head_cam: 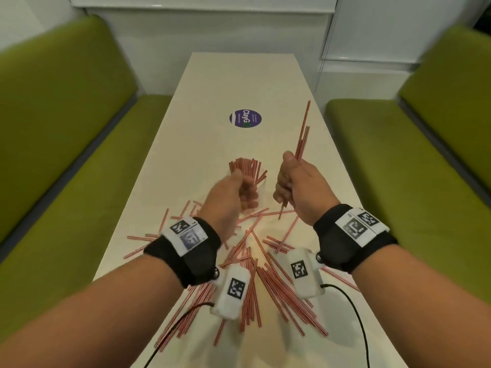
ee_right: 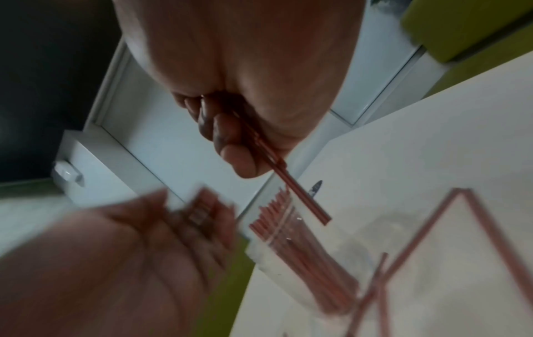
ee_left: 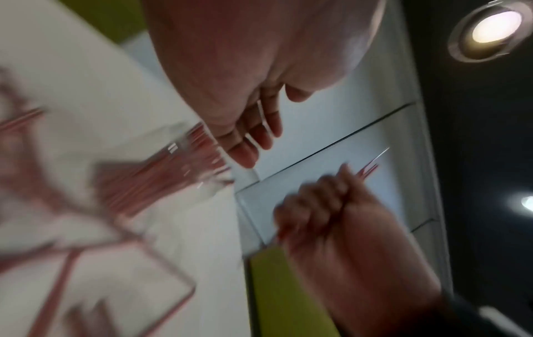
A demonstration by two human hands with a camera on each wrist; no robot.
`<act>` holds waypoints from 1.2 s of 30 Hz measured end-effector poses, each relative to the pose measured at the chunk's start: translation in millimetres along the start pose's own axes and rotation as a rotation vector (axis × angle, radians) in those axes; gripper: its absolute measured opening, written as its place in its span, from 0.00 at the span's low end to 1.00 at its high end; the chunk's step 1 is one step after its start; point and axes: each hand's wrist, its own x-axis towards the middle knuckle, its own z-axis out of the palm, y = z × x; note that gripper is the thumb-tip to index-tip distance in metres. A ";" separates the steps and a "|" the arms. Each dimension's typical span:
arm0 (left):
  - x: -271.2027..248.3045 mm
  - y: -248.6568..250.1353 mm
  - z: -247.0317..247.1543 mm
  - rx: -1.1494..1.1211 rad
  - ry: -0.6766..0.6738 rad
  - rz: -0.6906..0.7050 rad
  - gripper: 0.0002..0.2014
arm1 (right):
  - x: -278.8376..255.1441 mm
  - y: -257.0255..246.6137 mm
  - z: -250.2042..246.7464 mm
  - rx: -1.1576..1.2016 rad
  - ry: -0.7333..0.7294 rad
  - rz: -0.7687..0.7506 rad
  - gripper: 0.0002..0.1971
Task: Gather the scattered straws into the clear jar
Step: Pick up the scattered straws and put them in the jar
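Nearest: the loose straws (head_cam: 268, 285), red-and-white striped, fanned across the near end of the white table (head_cam: 212, 83), many crossing one another w/ a thick heap between the two forearms. Plenty left to collect.

Next out, the left hand (head_cam: 228, 197) hangs over the near-left side of the clear jar (head_cam: 261, 185); the left wrist view shows its fingers (ee_left: 251, 141) straight and relaxed, holding nothing, just above the tops of the jarred straws (head_cam: 245, 170). Whether it touches the jar, can't tell (blur).

Right hand (head_cam: 297, 187), just right of the jar, is fisted round a small bunch of straws (head_cam: 303, 136), long ends pointing up and far, short ends poking down below the fist, not yet over the mouth.

Jar stands mid-table, already well packed, straws splaying out.

Risks, as I judge them:
- Bunch ends are uneven, so some tips may catch the rim or the packed straws and skid out.
- Crowded jar = little gap; pushing in hard could tip it if the left hand isn't steadying it.
- Thin, smooth straws could slip from the fist.
- Forearms over the heap may sweep strays off the near edge.

Farther on, a round purple sticker (head_cam: 245, 119); green benches (head_cam: 66, 155) flank the table.
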 end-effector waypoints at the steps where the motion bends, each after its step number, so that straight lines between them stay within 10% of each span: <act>1: -6.0 -9.2 2.3 -0.040 -0.033 -0.159 0.23 | 1.3 -5.0 4.7 0.030 -0.019 -0.017 0.20; 5: -5.1 -17.5 4.2 -0.307 -0.259 -0.412 0.35 | 1.6 -12.5 22.3 0.048 -0.092 -0.090 0.22; 17: -6.8 -17.3 2.7 -0.458 -0.335 -0.275 0.27 | -8.8 0.7 38.3 -0.155 -0.054 -0.163 0.14; 20: -6.8 -15.4 4.1 -0.428 -0.334 -0.279 0.28 | -5.4 3.3 40.4 -0.237 -0.040 -0.136 0.24; 23: -3.6 -6.8 -2.6 -0.090 -0.214 -0.246 0.30 | 8.9 2.2 36.2 -0.117 0.035 -0.095 0.21; 27: 24.9 -2.7 -32.7 0.571 0.229 0.223 0.10 | 40.3 -0.1 26.1 0.142 0.130 -0.059 0.17; 32: 55.2 -0.2 -44.9 0.963 -0.046 0.170 0.47 | 71.6 9.1 38.1 0.192 0.101 -0.067 0.17; 36: 66.6 -3.2 -44.6 0.888 -0.124 0.183 0.42 | 88.1 31.7 51.1 0.153 0.081 -0.011 0.17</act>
